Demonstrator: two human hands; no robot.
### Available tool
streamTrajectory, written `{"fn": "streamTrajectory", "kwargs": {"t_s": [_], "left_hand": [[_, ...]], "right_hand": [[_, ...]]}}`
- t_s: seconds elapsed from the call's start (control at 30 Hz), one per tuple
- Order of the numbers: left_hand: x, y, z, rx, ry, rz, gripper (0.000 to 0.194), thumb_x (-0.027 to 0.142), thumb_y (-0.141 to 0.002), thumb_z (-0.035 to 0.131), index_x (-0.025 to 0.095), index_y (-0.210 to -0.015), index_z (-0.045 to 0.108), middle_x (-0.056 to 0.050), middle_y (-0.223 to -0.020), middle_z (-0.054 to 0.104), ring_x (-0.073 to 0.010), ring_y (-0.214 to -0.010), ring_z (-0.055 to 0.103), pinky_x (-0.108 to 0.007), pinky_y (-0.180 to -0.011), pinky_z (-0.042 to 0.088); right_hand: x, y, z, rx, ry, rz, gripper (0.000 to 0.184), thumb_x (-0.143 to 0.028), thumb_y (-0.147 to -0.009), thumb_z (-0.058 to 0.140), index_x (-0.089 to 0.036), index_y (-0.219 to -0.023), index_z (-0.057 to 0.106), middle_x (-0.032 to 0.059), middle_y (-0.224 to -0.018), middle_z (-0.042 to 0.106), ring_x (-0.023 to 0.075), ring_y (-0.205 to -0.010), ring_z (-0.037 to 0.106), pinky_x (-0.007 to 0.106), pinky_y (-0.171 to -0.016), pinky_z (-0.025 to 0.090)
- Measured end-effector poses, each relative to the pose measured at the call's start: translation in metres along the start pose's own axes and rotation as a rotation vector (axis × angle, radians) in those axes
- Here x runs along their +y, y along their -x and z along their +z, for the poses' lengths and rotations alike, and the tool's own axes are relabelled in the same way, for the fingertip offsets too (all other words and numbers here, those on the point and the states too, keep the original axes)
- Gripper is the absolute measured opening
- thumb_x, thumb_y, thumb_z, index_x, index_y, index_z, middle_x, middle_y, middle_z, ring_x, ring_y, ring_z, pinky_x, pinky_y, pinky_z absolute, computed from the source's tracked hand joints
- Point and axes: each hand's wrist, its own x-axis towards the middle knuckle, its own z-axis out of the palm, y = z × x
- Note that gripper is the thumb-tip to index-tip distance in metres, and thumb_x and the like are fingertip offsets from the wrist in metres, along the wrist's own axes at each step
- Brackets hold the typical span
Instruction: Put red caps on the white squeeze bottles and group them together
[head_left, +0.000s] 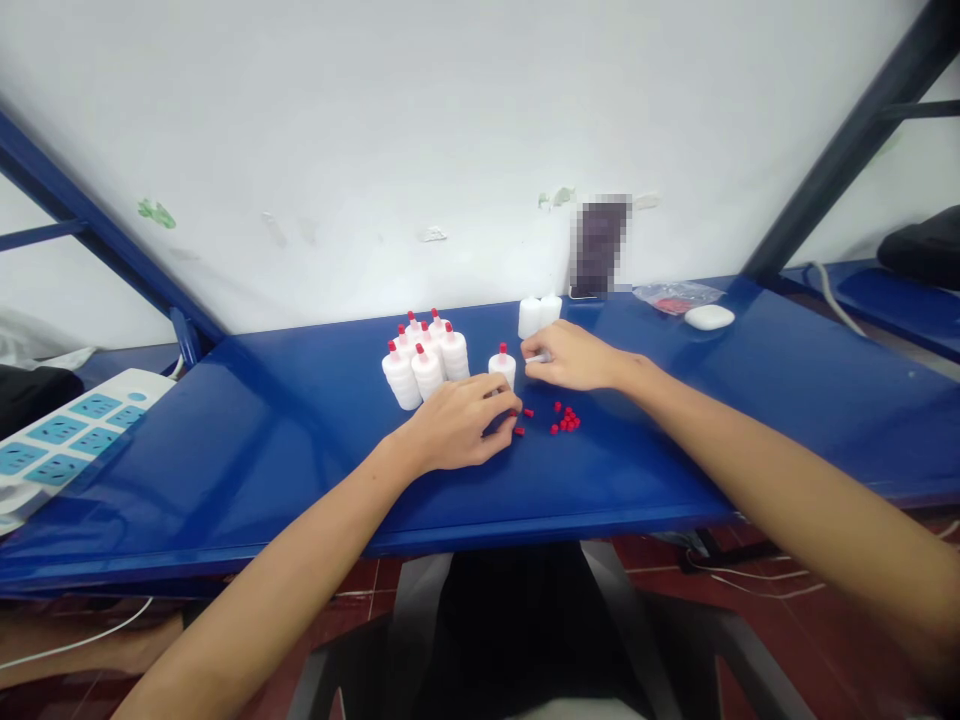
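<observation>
My left hand is low over the table, fingers curled, with a bit of red cap showing between its fingertips. Loose red caps lie just beside those fingertips, and a small heap of red caps is further right. Pinched in my right hand is a pale translucent nozzle. Between the hands stands a white bottle with a red-tipped nozzle, partly hidden by my left hand. Several similar capped bottles are grouped behind my left hand. Two white bottles without visible tips stand behind my right hand.
The blue table runs along a white wall. At the back right are a clear plastic bag with red content and a white rounded object. A blurred dark upright object leans there. A power strip lies left.
</observation>
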Motion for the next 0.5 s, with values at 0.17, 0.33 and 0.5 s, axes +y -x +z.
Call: {"fn": "streamTrajectory", "kwargs": {"t_s": [0.17,0.33,0.5], "left_hand": [[-0.0031,0.0018,-0.0012,-0.057,-0.039,-0.005,0.026,0.025,-0.095,0.044,0.017,-0.110,0.065,-0.006,-0.100,0.063,-0.0172,-0.086,0.060,-0.027,-0.070,0.046],[-0.0048,0.0018,0.0019,-0.148,-0.113,-0.014,0.033,0.030,-0.101,0.039,0.023,-0.124,0.061,-0.003,-0.095,0.062,-0.0143,-0.078,0.060,-0.025,-0.063,0.042],[-0.0045,0.0003,0.0044,-0.183,-0.165,-0.022,0.036,0.031,-0.104,0.033,0.028,-0.130,0.057,-0.002,-0.092,0.060,-0.0117,-0.067,0.056,-0.024,-0.057,0.037]], "right_hand": [[0.0005,0.0002,0.0012,-0.003,-0.039,-0.042,0.020,-0.023,-0.076,0.048,-0.018,-0.058,0.043,-0.0037,-0.054,0.041,0.0100,-0.054,0.030,0.029,-0.056,0.020],[-0.0002,0.0000,0.0018,-0.015,-0.061,-0.065,0.021,-0.021,-0.076,0.049,-0.018,-0.057,0.041,-0.0048,-0.052,0.038,0.0095,-0.053,0.030,0.029,-0.056,0.020],[-0.0003,0.0000,0.0005,-0.103,-0.060,-0.056,0.022,-0.022,-0.077,0.049,-0.018,-0.056,0.041,-0.0045,-0.051,0.038,0.0096,-0.052,0.030,0.029,-0.055,0.020]]}}
